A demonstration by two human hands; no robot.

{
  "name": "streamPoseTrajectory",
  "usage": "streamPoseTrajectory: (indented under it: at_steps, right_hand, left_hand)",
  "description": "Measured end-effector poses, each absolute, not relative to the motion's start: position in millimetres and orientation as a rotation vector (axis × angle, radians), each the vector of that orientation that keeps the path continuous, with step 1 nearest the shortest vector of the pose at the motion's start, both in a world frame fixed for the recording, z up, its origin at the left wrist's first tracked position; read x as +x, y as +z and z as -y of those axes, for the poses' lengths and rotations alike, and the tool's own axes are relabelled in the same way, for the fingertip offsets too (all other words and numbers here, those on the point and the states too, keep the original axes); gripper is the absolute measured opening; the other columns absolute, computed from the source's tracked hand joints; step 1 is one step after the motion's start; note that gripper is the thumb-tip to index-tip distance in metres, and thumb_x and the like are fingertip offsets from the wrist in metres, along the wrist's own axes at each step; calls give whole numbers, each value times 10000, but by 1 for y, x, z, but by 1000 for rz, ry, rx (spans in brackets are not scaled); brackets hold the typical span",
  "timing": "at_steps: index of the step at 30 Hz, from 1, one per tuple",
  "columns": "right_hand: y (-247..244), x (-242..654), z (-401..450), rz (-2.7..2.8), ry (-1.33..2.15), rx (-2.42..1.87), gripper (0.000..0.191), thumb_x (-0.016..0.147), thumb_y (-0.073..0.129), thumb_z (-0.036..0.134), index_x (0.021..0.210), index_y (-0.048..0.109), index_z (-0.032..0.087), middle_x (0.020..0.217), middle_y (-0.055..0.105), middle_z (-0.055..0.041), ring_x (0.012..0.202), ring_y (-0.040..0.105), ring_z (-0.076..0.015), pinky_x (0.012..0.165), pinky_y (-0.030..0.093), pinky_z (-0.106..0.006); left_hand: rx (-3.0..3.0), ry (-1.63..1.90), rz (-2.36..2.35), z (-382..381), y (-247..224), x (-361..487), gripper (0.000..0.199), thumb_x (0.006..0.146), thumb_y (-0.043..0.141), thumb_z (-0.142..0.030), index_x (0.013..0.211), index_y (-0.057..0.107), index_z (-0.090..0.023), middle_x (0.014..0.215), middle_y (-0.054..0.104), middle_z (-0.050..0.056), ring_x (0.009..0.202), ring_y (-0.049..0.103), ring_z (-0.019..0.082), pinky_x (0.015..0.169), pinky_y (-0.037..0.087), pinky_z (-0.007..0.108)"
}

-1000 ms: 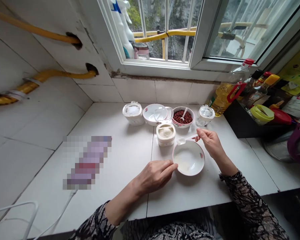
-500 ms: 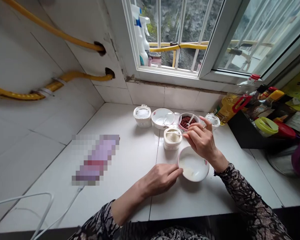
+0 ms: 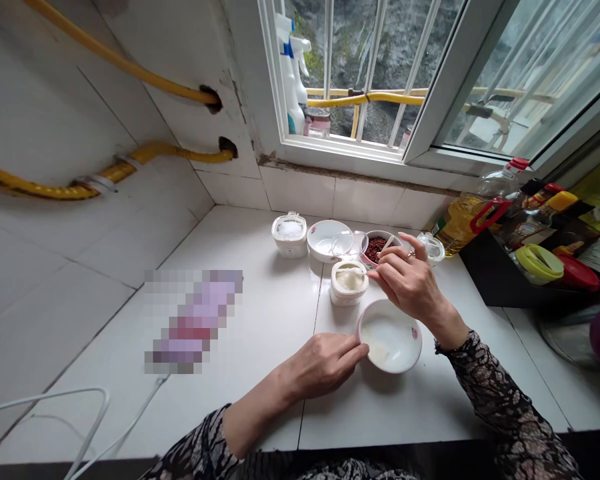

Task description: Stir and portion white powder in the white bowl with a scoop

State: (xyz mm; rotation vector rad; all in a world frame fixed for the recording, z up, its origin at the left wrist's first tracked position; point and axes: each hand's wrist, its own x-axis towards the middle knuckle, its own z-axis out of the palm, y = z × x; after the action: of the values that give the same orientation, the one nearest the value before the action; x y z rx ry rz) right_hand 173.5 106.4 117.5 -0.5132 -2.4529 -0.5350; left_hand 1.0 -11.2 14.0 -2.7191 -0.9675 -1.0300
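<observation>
My left hand [image 3: 329, 363] pinches the left rim of a white bowl [image 3: 397, 340] with a pink edge; some pale powder lies at its bottom left. My right hand [image 3: 404, 273] is above the bowl's far side, closed on the handle of a small white spoon [image 3: 356, 272]. The spoon's tip rests in an open white jar [image 3: 349, 293] of pale powder. Behind the jar are its raised clear lid [image 3: 353, 245], a white bowl [image 3: 323, 240] and a bowl of dark red grains [image 3: 375, 248] with a white spoon in it.
A lidded white jar [image 3: 289, 239] stands at the back left, another [image 3: 431, 248] at the back right. An oil bottle [image 3: 463, 217] and a black box [image 3: 490, 270] of condiments stand right. A blurred purple object [image 3: 200, 320] and a white cable [image 3: 147, 403] lie left.
The view has shifted slightly, so things sit a little lower and to the right. The spoon in my right hand stays at the jar, and my left hand stays on the bowl's rim.
</observation>
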Motion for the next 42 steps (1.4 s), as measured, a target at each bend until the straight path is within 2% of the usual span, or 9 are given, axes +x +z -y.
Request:
streamPoseTrajectory:
  at_steps: [7,21,29,38,42]
  right_hand:
    - [101,163,-111,2567,-501,-477,326,994,486,255,687,587,206,723,683,-12,805,625,-172,1058,384,-444]
    - [114,170,-106,2428,-413,-517,305,975,510,231,672,536,214,697,668,4,770,616,-159,1062,371,-419]
    - [103,170,-107,2308,-374,-621,308,968,482,196,662,512,210,648,642,2,669,583,-151,1032,387,-423]
    - [114,177,-100,2234,-403,-630,287,953,507,192,668,505,220,657,654,14,700,626,-155,1041,388,-449]
    - [124,191,-83,2254,-312,-656,272,939,513,189,672,500,234,664,651,32,750,657,-165,1060,370,-471]
  left_hand:
    - [-2717,-1078,954,11,16,1,284,999,292,-94,986,573,-126,708,591,22,566,542,132,482,444,244]
    - [-2721,-1076,961,11,15,0,251,987,315,-88,997,563,-128,728,601,21,570,548,128,487,451,240]
    - [-2727,-1064,972,10,15,1,264,997,307,-101,991,570,-127,714,587,21,575,553,125,492,462,237]
    - [-2723,-1075,965,10,14,0,257,1003,314,-98,989,569,-130,709,582,14,575,537,117,495,449,225]
    - [-2728,-1062,970,10,14,0,252,990,320,-88,995,568,-136,704,574,10,569,523,114,488,445,223]
